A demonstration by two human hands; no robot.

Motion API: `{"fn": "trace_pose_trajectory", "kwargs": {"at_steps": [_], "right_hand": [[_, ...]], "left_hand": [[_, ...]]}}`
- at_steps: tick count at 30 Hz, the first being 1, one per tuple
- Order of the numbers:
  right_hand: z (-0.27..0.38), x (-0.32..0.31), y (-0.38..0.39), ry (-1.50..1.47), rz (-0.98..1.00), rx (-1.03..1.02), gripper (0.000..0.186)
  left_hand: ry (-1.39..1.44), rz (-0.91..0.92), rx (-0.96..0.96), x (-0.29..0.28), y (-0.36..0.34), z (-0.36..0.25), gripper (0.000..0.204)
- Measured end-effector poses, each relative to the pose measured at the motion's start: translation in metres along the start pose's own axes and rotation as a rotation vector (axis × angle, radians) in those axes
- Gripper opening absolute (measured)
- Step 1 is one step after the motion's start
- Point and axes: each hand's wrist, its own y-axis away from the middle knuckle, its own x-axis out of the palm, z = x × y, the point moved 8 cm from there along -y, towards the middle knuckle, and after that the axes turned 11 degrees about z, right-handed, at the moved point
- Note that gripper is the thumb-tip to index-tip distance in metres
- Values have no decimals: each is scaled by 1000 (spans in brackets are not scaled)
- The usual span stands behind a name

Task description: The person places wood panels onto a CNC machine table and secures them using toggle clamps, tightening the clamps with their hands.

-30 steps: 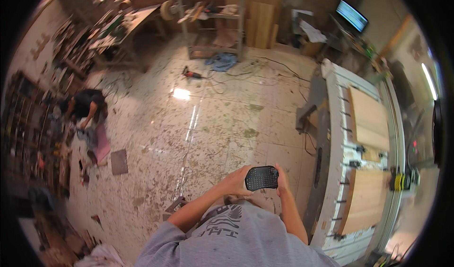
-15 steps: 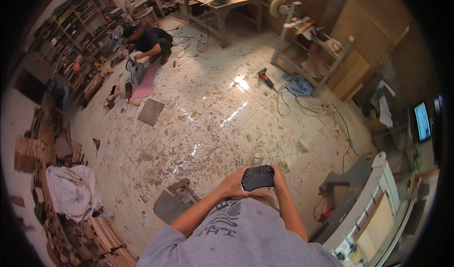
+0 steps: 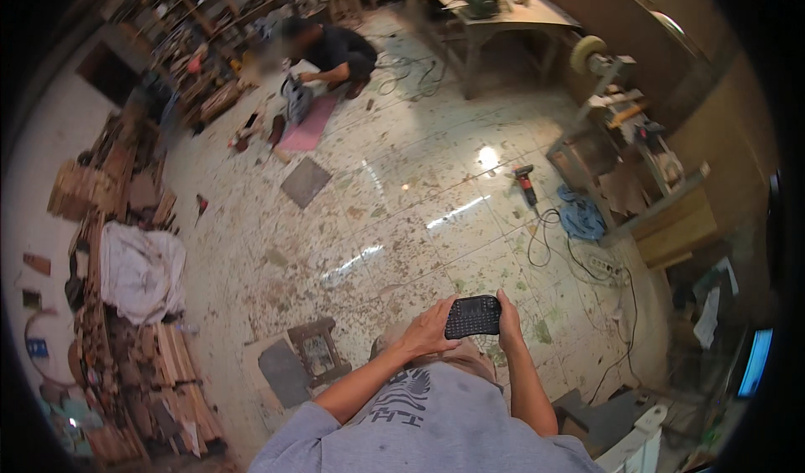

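A small black handheld keyboard [image 3: 473,317] with rows of tiny keys is held in front of my body. Its left edge rests in my left hand [image 3: 428,329], whose fingers curl round behind it. Gripping the opposite edge is my right hand [image 3: 509,320], with the thumb along the side. Both hands are closed on the device, and the fingers beneath it are hidden.
Across the room a person [image 3: 334,56] crouches beside a pink mat [image 3: 310,126]. A red and black power tool [image 3: 526,186] lies on the littered floor, its cord trailing right. Wood offcuts [image 3: 172,364] and a white cloth [image 3: 142,270] line the left. A workbench [image 3: 503,18] stands at the back.
My view has turned left, so the room's contents appear shifted to the right. The keyboard stays in both hands and sits slightly farther right in the picture.
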Motion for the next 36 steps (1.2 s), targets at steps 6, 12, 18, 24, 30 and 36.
{"fn": "trace_pose_trajectory", "kwargs": {"at_steps": [6,12,18,24,30,36], "right_hand": [[11,55,-67,200,153,173,48],[51,130,-155,342,306,159,51],[131,223,-215,515,469,93,51],[147,313,-253,639,720,159,56],[147,371,-277,912,970,388,67],[189,412,-333,1636,1310,101,77]], "left_hand": [[59,-137,-262,-21,-3,55,101],[36,-348,-334,-83,-35,123,98],[85,-466,-345,-194,-58,143,92],[203,-563,-455,-246,-43,186,87],[415,-649,-769,-256,-15,196,95],[669,-1066,-1065,-204,-17,208,99]]}}
